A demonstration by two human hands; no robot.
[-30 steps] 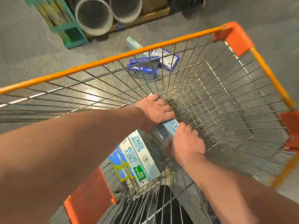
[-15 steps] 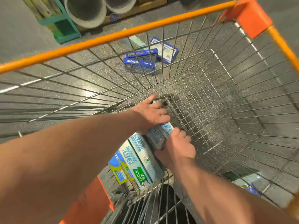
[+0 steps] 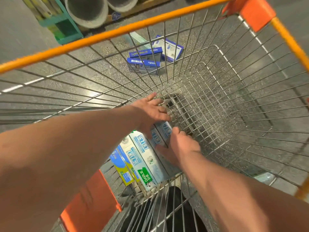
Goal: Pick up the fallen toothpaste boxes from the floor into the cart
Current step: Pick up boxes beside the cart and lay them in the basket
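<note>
Head view, looking down into the wire cart (image 3: pixel 209 52) with its orange rim. Both hands are at the centre of the frame, low inside the basket.

1. Left hand (image 3: pixel 151 110): fingers straight and spread, thumb out. The heel of the palm rests on the far end of a pale blue toothpaste box (image 3: pixel 163 131); the fingertips lie on the wire floor beyond it.
2. Right hand (image 3: pixel 181 147): fingers curled over the near right edge of the same box, thumb along its left side, gripping it.
3. The held box lies flat on the basket floor, touching a row of boxes (image 3: pixel 142 158) lying side by side at lower centre. The leftmost one in the row is a yellow and blue box (image 3: pixel 122 168).
4. Seen through the front wire wall, at upper centre, three blue boxes (image 3: pixel 143 63) and a pale green box (image 3: pixel 138 39) lie together on the speckled floor (image 3: pixel 100 52).
5. Upper left: a green crate (image 3: pixel 63 25) and two grey pipes (image 3: pixel 87 12).
</note>
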